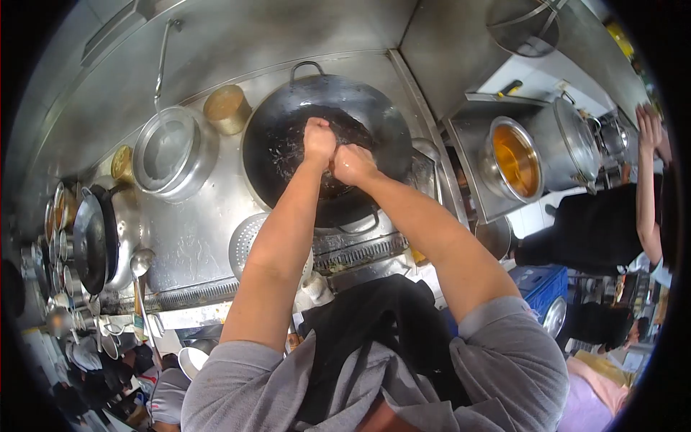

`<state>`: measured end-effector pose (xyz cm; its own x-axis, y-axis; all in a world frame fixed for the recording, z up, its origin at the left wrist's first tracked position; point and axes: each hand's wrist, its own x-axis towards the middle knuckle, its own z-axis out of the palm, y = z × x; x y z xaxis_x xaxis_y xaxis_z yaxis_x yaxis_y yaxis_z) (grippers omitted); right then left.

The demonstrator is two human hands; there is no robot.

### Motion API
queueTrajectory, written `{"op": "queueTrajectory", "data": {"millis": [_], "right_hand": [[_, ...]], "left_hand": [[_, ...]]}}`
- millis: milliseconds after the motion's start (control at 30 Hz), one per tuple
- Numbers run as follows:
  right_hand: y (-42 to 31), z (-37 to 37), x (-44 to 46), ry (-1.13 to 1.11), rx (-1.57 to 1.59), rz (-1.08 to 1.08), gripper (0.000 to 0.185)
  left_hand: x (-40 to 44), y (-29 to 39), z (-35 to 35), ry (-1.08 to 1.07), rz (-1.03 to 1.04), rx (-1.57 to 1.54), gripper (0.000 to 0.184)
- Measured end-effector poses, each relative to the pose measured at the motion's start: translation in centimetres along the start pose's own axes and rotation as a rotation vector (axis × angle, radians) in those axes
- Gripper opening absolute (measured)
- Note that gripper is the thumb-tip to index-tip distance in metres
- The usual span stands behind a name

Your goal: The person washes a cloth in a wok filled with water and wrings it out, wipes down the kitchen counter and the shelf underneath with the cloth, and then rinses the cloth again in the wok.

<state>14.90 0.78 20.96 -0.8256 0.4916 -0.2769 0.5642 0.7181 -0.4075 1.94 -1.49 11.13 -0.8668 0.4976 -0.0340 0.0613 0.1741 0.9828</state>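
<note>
Both my hands are over a large dark wok (389, 122) on the steel stove. My left hand (319, 142) is closed into a fist, slightly farther from me. Close against it, my right hand (353, 164) is closed too, its knuckles wet and shiny. Whatever lies inside the fingers is hidden. Below them, the wok's bottom shows dark, glistening liquid with pale streaks. A perforated skimmer (247, 241) rests by the wok's near left edge, partly behind my left forearm. To the wok's right lies a ladle (426, 149).
A steel pot (167, 155) and a brass-coloured container (227, 109) stand left of the wok. Another ladle (142, 262) lies near stacked woks (91, 237). At right are a pot of orange liquid (515, 160), a lidded pot (572, 144) and a person in black (597, 227).
</note>
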Motion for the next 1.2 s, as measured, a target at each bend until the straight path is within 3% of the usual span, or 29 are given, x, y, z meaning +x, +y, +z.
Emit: {"op": "queueTrajectory", "data": {"millis": [67,133,200,233,267,300,333,400,433,567,600,733,767,800,933,1000,1067,1100,1133,1200], "right_hand": [[2.4,0.6,-0.9,0.069,-0.102,-0.119,0.028],[4.4,-0.9,-2.7,0.11,-0.063,-0.106,0.033],[7.2,-2.0,-5.2,0.147,-0.02,-0.082,0.039],[8.9,-2.9,-6.5,0.262,0.118,-0.176,0.048],[10.7,-3.9,-7.9,0.38,0.249,-0.272,0.057],[12.4,-5.6,-9.7,0.33,0.394,-0.237,0.069],[14.6,-6.6,-11.9,0.432,0.442,-0.34,0.067],[17.1,-9.9,-18.4,0.247,0.99,-0.138,0.057],[18.4,-10.7,-21.4,0.288,1.158,-0.15,0.05],[22.5,-12.4,-33.1,0.408,1.215,-0.051,0.037],[23.5,-11.6,-35.4,0.465,1.269,-0.069,0.039],[25.7,-9.6,-45.8,0.638,1.262,0.004,0.042],[25.8,-8.9,-48.1,0.699,1.239,0.054,0.042],[25.8,-8.0,-50.2,0.761,1.22,0.105,0.041],[26.3,-2.9,-56.1,0.983,1.058,0.278,0.039],[25.8,-0.2,-59.8,1.055,1.028,0.347,0.041],[24.6,2.7,-63.4,1.058,0.689,0.528,0.043],[23.2,3.3,-65.6,1.009,0.719,0.631,0.046],[23.0,5.0,-67.3,0.897,0.447,0.824,0.055],[21.4,8.5,-69.8,1.046,0.284,0.937,0.064]], "left_hand": [[-2.5,1.7,1.2,0.085,-0.183,-0.061,0.015],[-5.0,3.1,3.1,0.075,-0.117,-0.132,0.015],[-9.8,8.6,3.7,-0.085,-0.11,-0.476,0.024],[-10.5,8.9,4.6,-0.158,0.023,-0.493,0.036],[-12.9,11.8,4.4,-0.294,0.026,-0.523,0.036],[-14.5,12.7,4.6,-0.388,0.126,-0.432,0.041],[-15.9,13.5,4.9,-0.484,0.227,-0.341,0.046],[-19.2,15.4,5.5,-0.686,0.236,-0.196,0.046],[-21.2,16.7,6.1,-0.717,0.269,-0.152,0.041],[-28.7,20.2,9.4,-0.971,0.331,-0.125,0.04],[-30.0,19.9,10.5,-0.991,0.427,-0.141,0.034],[-36.0,19.9,14.5,-1.256,0.394,-0.008,0.022],[-37.9,20.2,15.5,-1.222,0.676,-0.035,0.017],[-39.3,18.8,17.1,-1.252,0.785,-0.054,0.015],[-45.9,19.9,18.7,-1.583,0.757,-0.083,0.013],[-48.8,20.1,20.1,-1.639,0.965,-0.122,0.013],[-52.4,21.7,20.6,-1.724,0.982,-0.119,0.014],[-54.6,21.9,21.0,-1.803,0.902,-0.077,0.015],[-56.7,21.9,21.5,-1.877,0.82,-0.029,0.016],[-61.0,21.8,22.3,-1.994,0.886,-0.067,0.019]]}}
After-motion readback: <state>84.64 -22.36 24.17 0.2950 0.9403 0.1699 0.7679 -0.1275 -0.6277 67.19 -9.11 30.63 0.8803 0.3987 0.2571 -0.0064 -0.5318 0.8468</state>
